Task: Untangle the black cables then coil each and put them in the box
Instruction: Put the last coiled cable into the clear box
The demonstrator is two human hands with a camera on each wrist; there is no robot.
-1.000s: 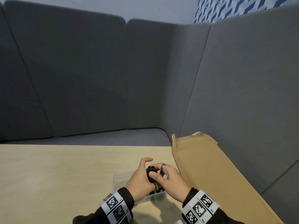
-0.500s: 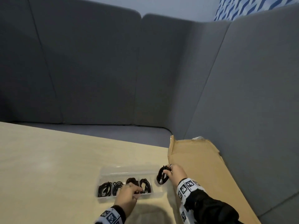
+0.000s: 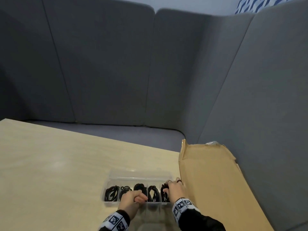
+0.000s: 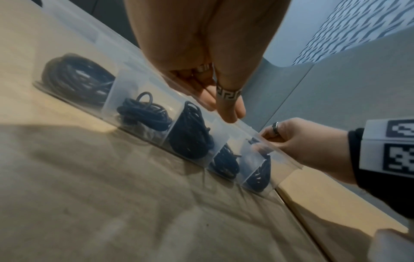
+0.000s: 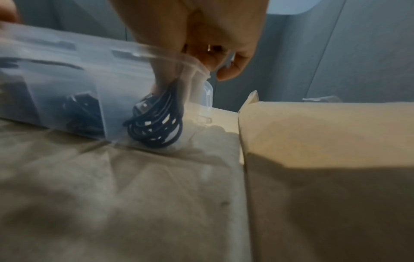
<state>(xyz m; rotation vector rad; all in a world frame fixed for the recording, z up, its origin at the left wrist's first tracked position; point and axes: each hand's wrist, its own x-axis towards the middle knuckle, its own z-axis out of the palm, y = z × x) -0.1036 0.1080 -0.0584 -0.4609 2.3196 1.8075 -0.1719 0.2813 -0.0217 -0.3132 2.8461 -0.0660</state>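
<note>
A clear plastic box (image 3: 140, 175) with a row of compartments lies on the table. Several compartments hold coiled black cables (image 3: 111, 193) (image 4: 143, 111). My right hand (image 3: 175, 190) reaches into the rightmost compartment. Its fingers (image 5: 156, 85) pinch the top of a coiled black cable (image 5: 156, 127) (image 3: 164, 195) that sits inside it. My left hand (image 3: 133, 198) is at the front of the box near the middle compartment. Its fingers (image 4: 228, 106) curl over the box rim (image 4: 284, 156). The fingertips inside the box are blurred by the plastic.
A flat cardboard sheet (image 3: 213, 180) lies right beside the box and leans against the grey sofa back (image 3: 266, 97). The light wooden table (image 3: 50, 164) stretches to the left. A grey seat (image 3: 116, 132) runs behind the table's far edge.
My right hand has brought the coiled cable from beside the box down into the rightmost compartment. My left hand has let go of the coil and moved to the box's front rim.
</note>
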